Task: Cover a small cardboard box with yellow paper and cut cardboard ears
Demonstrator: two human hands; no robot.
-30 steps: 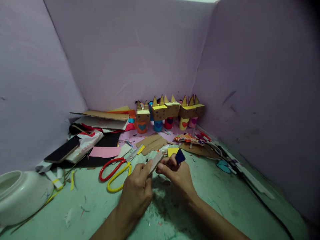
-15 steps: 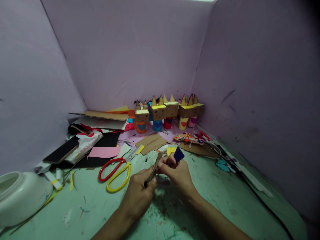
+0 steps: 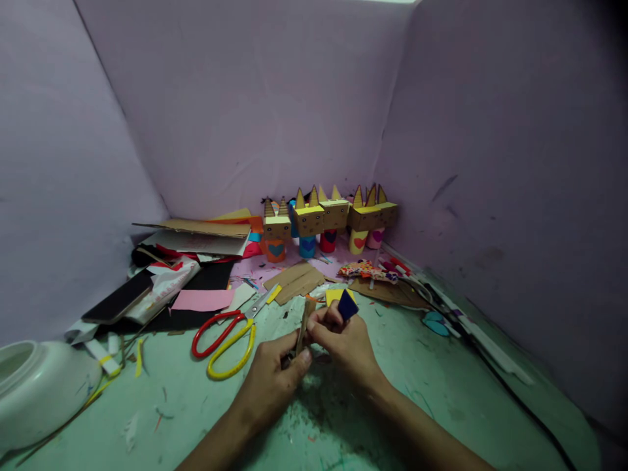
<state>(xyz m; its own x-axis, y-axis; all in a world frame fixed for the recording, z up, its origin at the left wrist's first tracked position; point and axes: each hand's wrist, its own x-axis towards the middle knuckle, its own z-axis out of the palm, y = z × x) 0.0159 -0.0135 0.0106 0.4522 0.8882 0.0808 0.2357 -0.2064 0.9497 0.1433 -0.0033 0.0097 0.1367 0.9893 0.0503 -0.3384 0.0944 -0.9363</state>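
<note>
A small strip of brown cardboard (image 3: 305, 326) stands nearly upright between my two hands. My left hand (image 3: 275, 373) is closed around its lower part, thumb on the near side. My right hand (image 3: 346, 340) is closed, with thumb and fingertips pinched against the strip's right side; whatever lies between those tips is hidden. A dark blue piece of paper (image 3: 348, 305) sticks up from the fingers of that same hand. Just behind it a yellow paper piece (image 3: 333, 296) shows on the table. Scissors with one red and one yellow handle (image 3: 233, 345) lie open left of my left hand.
Several cardboard-headed figures (image 3: 310, 222) with pointed ears stand at the back. Stacked cardboard and paper (image 3: 203, 229) and a pink sheet (image 3: 202, 300) lie left. A white bowl-like vessel (image 3: 53, 386) sits front left. A black cable (image 3: 510, 389) runs along the right.
The cardboard strip has turned more upright in my hands. Both hands have barely shifted, and the view has moved slightly.
</note>
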